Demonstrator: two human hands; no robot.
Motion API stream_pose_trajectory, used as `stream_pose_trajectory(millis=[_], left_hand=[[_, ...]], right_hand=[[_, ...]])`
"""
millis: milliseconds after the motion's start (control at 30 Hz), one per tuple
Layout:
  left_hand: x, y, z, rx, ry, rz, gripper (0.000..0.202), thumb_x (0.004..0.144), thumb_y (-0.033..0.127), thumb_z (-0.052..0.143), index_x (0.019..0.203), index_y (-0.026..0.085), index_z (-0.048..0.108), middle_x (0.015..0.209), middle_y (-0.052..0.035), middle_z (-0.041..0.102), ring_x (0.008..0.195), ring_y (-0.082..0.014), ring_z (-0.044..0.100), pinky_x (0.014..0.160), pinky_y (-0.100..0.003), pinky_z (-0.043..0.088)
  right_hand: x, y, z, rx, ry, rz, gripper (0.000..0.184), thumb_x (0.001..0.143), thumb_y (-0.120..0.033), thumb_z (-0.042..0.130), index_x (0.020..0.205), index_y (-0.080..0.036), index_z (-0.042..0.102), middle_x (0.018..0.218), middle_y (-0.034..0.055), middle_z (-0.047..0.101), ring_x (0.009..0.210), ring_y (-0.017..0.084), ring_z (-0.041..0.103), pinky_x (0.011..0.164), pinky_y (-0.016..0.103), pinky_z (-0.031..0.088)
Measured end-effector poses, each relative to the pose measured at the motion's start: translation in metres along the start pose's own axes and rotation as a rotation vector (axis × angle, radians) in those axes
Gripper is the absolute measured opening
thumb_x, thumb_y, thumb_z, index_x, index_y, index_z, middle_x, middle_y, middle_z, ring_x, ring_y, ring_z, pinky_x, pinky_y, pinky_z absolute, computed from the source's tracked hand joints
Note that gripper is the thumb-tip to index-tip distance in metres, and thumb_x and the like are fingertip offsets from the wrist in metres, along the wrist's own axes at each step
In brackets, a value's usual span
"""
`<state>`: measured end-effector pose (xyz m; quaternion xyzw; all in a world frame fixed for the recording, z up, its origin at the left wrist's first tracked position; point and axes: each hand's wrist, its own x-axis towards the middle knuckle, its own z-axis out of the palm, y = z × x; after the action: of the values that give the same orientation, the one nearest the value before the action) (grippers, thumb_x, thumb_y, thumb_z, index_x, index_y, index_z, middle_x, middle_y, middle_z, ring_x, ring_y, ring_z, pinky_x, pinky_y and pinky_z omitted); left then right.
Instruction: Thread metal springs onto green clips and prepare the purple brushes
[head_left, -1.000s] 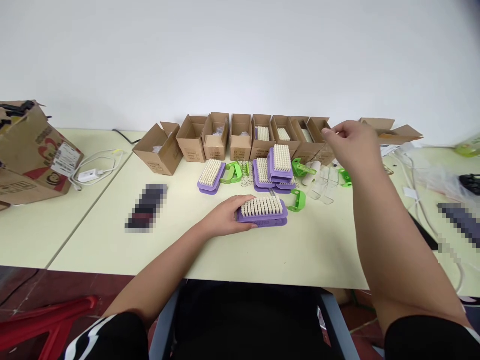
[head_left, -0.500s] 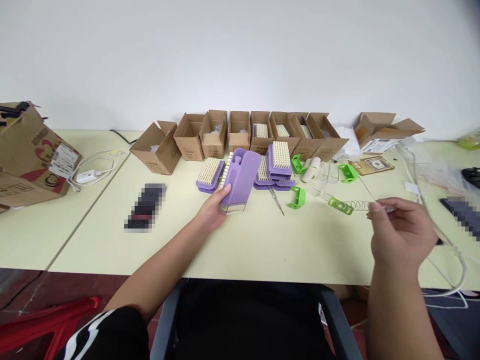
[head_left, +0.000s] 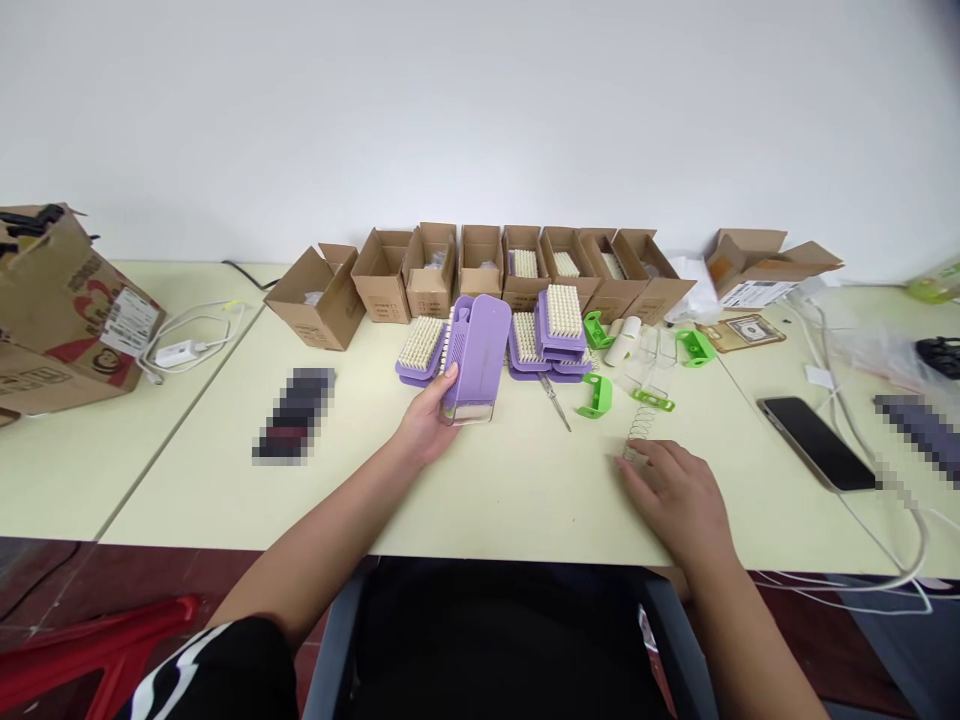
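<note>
My left hand (head_left: 427, 418) is closed around a purple brush (head_left: 481, 350) with a clear lower end, held tilted over the table. Cream bristles show along its left edge. Low over the table, my right hand (head_left: 679, 495) pinches the near end of a metal spring (head_left: 641, 425). A flat green plastic piece (head_left: 653, 400) sits at the spring's far end. Behind it lie clear plastic parts (head_left: 656, 365). Two green brackets, the nearer bracket (head_left: 596, 397) and one at the right (head_left: 697, 348), stand close by. A screwdriver (head_left: 556, 402) lies between my hands.
Purple bristle brushes (head_left: 562, 315) are stacked mid-table, with another brush (head_left: 420, 346) at left. Several small cardboard boxes (head_left: 382, 285) line the wall. A phone (head_left: 817, 443) and white cables (head_left: 900, 490) lie at right. A big carton (head_left: 82, 320) stands far left.
My right hand has moved left and down toward the table, carrying the spring and green piece, uncovering the phone. My left hand still holds the purple brush, turned slightly.
</note>
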<state>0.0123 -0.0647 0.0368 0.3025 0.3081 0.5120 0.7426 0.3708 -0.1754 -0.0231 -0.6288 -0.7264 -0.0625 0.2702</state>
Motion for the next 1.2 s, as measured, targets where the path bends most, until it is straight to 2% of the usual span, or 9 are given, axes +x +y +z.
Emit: stream_pose_trajectory(millis=[100,233,400,500,600,700,933,1033,1200], left_hand=[[-0.002,-0.002,0.001,0.06,-0.058,-0.001,0.056,0.087,0.051,0.08,0.134,0.023,0.065,0.121,-0.007,0.078,0.111,-0.0268,0.075,0.103,-0.046,0.058],[-0.002,-0.005,0.0,0.101,-0.096,0.02,0.07,0.082,0.045,0.086,0.143,0.024,0.058,0.122,-0.0075,0.077,0.111,-0.0266,0.074,0.103,-0.046,0.057],[0.001,-0.013,-0.005,0.142,-0.091,0.046,0.073,0.078,0.038,0.091,0.142,0.025,0.058,0.125,-0.0075,0.075,0.115,-0.0267,0.072,0.101,-0.042,0.056],[0.001,-0.016,-0.003,0.189,-0.08,0.047,0.067,0.075,0.038,0.093,0.133,0.022,0.062,0.123,-0.0091,0.076,0.115,-0.0292,0.072,0.098,-0.043,0.056],[-0.001,-0.016,0.002,0.234,-0.025,0.095,0.064,0.072,0.04,0.095,0.124,0.02,0.064,0.122,-0.0098,0.076,0.114,-0.0303,0.072,0.097,-0.043,0.056],[-0.001,-0.016,0.004,0.263,0.017,0.17,0.061,0.071,0.04,0.095,0.12,0.019,0.065,0.121,-0.0094,0.076,0.113,-0.0289,0.073,0.1,-0.044,0.055],[0.005,-0.022,-0.002,0.273,0.06,0.289,0.054,0.072,0.036,0.095,0.114,0.02,0.065,0.107,-0.0039,0.076,0.099,-0.0218,0.072,0.095,-0.04,0.057],[0.006,-0.022,-0.001,0.269,0.066,0.271,0.055,0.072,0.037,0.095,0.116,0.021,0.065,0.107,-0.0043,0.076,0.102,-0.0232,0.072,0.096,-0.04,0.056],[0.004,-0.019,0.003,0.234,0.092,0.199,0.067,0.076,0.043,0.092,0.133,0.025,0.06,0.114,-0.0058,0.076,0.103,-0.0256,0.074,0.091,-0.04,0.059]], right_hand=[[0.0,0.002,0.0,0.021,-0.056,0.015,0.03,0.101,-0.047,0.063,0.119,-0.025,0.072,0.115,0.0093,0.075,0.105,0.03,0.071,0.093,0.046,0.052],[0.001,0.0,-0.003,0.043,0.049,0.07,0.029,0.101,-0.044,0.062,0.119,-0.024,0.074,0.113,0.0115,0.074,0.104,0.031,0.07,0.096,0.049,0.052],[0.021,-0.035,-0.017,0.291,0.149,0.129,0.022,0.099,-0.039,0.066,0.117,-0.027,0.073,0.11,0.0088,0.073,0.105,0.03,0.068,0.1,0.049,0.052],[0.045,-0.072,-0.02,0.605,-0.061,0.145,0.029,0.1,-0.044,0.066,0.126,-0.032,0.069,0.116,0.0079,0.07,0.105,0.027,0.068,0.097,0.048,0.054],[0.071,-0.109,-0.009,0.875,-0.382,0.207,0.077,0.092,-0.051,0.077,0.159,-0.038,0.043,0.142,0.0101,0.061,0.113,0.028,0.066,0.098,0.05,0.057],[0.09,-0.136,0.013,1.023,-0.564,0.275,0.105,0.081,-0.054,0.087,0.166,-0.038,0.028,0.151,0.0113,0.054,0.115,0.029,0.066,0.098,0.051,0.058],[0.1,-0.151,0.058,1.367,-0.493,0.336,0.061,0.08,-0.055,0.087,0.127,-0.03,0.058,0.115,0.0038,0.071,0.109,0.026,0.067,0.096,0.045,0.055],[0.099,-0.148,0.061,1.432,-0.481,0.367,0.052,0.079,-0.054,0.089,0.112,-0.028,0.057,0.109,0.0024,0.071,0.106,0.024,0.067,0.097,0.043,0.053],[0.1,-0.146,0.056,1.465,-0.51,0.35,0.051,0.079,-0.053,0.089,0.111,-0.028,0.057,0.112,0.0028,0.072,0.106,0.025,0.067,0.095,0.042,0.053]])
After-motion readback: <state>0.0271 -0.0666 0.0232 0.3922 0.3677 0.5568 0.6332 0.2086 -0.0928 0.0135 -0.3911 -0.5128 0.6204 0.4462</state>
